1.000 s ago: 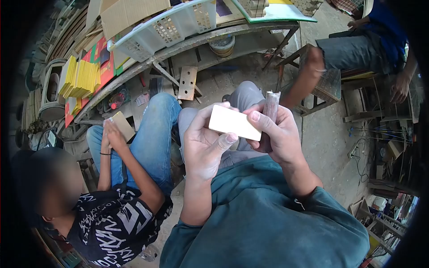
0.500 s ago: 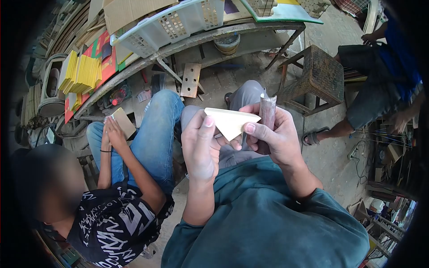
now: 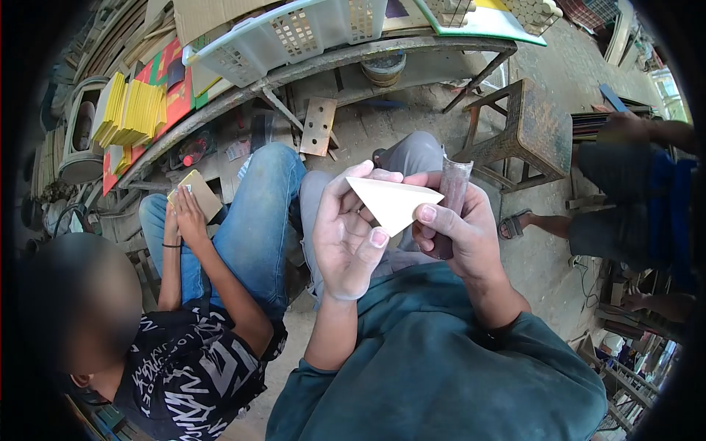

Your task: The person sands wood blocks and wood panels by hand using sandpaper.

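Note:
A pale triangular wooden piece [image 3: 395, 204] is held in front of my lap, one point facing down. My left hand [image 3: 346, 235] has its thumb by the lower corner and its fingers curved behind the piece. Between thumb and fingers, my right hand [image 3: 467, 228] grips the piece's right corner. That same hand also holds a brown, curved, tube-like sanding piece [image 3: 454, 187], upright against the palm, its lower end showing below the fingers.
At the left sits a co-worker [image 3: 198, 353] holding a flat board [image 3: 204, 195]. A bench [image 3: 294, 71] carries a white basket [image 3: 294, 33] and yellow-edged pieces [image 3: 136, 110]. Beyond my right hand stands a stool [image 3: 540, 125]; another person [image 3: 618, 235] is at the right.
The triangular piece has turned and shifted slightly right. My left thumb has moved from its upper left corner down to the lower corner. The person at the right has moved.

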Demonstrator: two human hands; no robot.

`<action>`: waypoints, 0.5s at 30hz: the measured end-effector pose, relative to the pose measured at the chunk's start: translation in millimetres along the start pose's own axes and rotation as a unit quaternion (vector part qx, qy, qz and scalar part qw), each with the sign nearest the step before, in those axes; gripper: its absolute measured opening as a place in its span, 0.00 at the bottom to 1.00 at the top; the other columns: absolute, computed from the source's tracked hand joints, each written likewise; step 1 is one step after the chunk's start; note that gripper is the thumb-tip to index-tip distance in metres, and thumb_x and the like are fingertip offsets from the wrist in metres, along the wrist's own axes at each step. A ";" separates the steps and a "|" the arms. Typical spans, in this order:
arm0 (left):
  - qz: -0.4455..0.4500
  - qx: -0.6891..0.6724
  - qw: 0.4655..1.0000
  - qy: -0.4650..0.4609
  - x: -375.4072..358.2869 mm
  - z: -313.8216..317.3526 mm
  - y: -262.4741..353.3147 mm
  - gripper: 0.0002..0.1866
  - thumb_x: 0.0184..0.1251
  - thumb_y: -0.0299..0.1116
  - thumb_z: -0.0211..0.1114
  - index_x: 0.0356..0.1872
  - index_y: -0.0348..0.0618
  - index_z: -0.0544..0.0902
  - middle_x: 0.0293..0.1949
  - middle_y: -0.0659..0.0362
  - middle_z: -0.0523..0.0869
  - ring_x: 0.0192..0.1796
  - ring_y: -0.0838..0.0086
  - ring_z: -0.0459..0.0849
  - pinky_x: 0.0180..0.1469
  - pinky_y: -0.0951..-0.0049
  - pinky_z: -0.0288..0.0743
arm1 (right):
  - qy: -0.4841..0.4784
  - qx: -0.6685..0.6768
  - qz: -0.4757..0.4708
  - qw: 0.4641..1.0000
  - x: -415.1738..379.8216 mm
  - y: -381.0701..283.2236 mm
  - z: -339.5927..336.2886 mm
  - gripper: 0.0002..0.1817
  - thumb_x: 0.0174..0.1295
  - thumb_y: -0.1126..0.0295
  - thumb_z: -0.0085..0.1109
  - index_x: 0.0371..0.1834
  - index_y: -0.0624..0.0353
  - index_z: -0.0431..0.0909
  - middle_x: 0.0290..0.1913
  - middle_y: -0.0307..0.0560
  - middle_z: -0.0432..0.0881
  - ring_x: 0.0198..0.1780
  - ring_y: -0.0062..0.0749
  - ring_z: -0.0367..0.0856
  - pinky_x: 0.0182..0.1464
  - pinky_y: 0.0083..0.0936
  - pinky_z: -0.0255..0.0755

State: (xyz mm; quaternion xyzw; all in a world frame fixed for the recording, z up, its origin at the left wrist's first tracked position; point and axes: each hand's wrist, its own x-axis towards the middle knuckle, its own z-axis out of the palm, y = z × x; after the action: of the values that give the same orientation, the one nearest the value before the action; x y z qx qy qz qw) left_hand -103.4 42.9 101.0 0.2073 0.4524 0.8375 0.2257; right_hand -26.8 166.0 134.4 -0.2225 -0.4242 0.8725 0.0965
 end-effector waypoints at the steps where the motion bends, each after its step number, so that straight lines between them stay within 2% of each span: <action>1: 0.007 0.003 1.000 -0.007 1.2 -1.8 -0.8 0.38 0.58 0.38 0.65 0.64 0.25 0.59 0.55 0.39 0.74 0.58 0.59 0.76 0.62 0.64 0.69 | 0.006 -0.008 -0.003 1.000 0.9 -0.4 0.5 0.17 0.56 0.73 0.67 0.47 0.68 0.76 0.27 0.40 0.78 0.22 0.17 0.72 0.24 0.15 0.63; 6: 0.007 0.021 0.999 -0.026 8.1 -11.1 -4.9 0.39 0.56 0.36 0.66 0.65 0.26 0.58 0.57 0.38 0.73 0.59 0.58 0.77 0.62 0.64 0.69 | 0.015 -0.007 0.001 1.000 10.4 1.5 1.7 0.18 0.56 0.73 0.67 0.48 0.68 0.76 0.27 0.39 0.78 0.22 0.17 0.72 0.24 0.14 0.63; 8: 0.009 0.006 1.000 -0.019 12.0 -11.1 -8.0 0.37 0.58 0.36 0.66 0.64 0.30 0.60 0.54 0.41 0.74 0.56 0.60 0.77 0.61 0.64 0.70 | 0.017 -0.002 0.006 1.000 14.9 2.9 0.1 0.18 0.56 0.73 0.67 0.49 0.68 0.76 0.27 0.38 0.78 0.21 0.17 0.72 0.24 0.14 0.63; 9: 0.006 0.006 1.000 -0.016 13.4 -10.7 -11.5 0.37 0.58 0.36 0.66 0.64 0.30 0.60 0.54 0.41 0.74 0.56 0.60 0.77 0.61 0.64 0.70 | 0.003 -0.036 0.016 0.999 16.6 1.2 -2.0 0.20 0.57 0.72 0.67 0.51 0.67 0.74 0.30 0.39 0.78 0.25 0.16 0.72 0.26 0.14 0.65; 11: 0.051 -0.011 0.999 0.009 17.0 -10.3 -19.8 0.30 0.66 0.40 0.58 0.63 0.33 0.62 0.46 0.47 0.76 0.46 0.65 0.78 0.54 0.67 0.73 | -0.013 -0.069 0.028 0.997 21.2 2.2 -1.2 0.22 0.58 0.72 0.67 0.54 0.65 0.73 0.33 0.39 0.78 0.29 0.16 0.73 0.29 0.14 0.66; 12: 0.049 -0.010 0.999 0.012 19.5 -9.7 -20.1 0.30 0.66 0.40 0.58 0.63 0.33 0.62 0.46 0.47 0.76 0.46 0.65 0.78 0.54 0.67 0.73 | -0.019 -0.080 -0.025 0.996 23.6 6.6 3.0 0.23 0.59 0.71 0.66 0.56 0.64 0.70 0.37 0.40 0.77 0.33 0.15 0.73 0.33 0.14 0.67; 13: 0.038 -0.045 0.998 0.028 22.0 -8.7 -19.0 0.27 0.70 0.42 0.52 0.63 0.34 0.63 0.42 0.51 0.75 0.41 0.68 0.76 0.47 0.70 0.73 | -0.026 -0.091 -0.077 0.992 25.1 11.5 6.8 0.24 0.60 0.71 0.64 0.59 0.63 0.68 0.40 0.40 0.75 0.38 0.14 0.72 0.36 0.13 0.67; 14: 0.027 -0.079 0.996 0.045 24.2 -9.7 -18.3 0.25 0.73 0.44 0.46 0.62 0.35 0.63 0.37 0.54 0.73 0.36 0.71 0.74 0.40 0.73 0.72 | -0.022 -0.123 -0.116 0.985 25.1 17.2 9.4 0.27 0.64 0.63 0.59 0.61 0.66 0.65 0.42 0.46 0.75 0.35 0.17 0.71 0.35 0.13 0.66; 15: 0.028 -0.077 0.995 0.049 26.1 -12.5 -19.0 0.25 0.73 0.44 0.46 0.62 0.35 0.63 0.37 0.54 0.73 0.36 0.71 0.74 0.40 0.73 0.72 | -0.025 -0.122 -0.113 0.986 24.6 18.2 9.0 0.27 0.64 0.63 0.59 0.61 0.66 0.65 0.42 0.46 0.75 0.35 0.17 0.71 0.35 0.13 0.66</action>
State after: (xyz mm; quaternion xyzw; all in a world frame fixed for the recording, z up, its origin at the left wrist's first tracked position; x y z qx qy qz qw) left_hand -127.9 58.6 82.2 0.1608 0.3914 0.8848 0.1952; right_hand -52.3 157.2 117.4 -0.1616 -0.5520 0.8031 0.1557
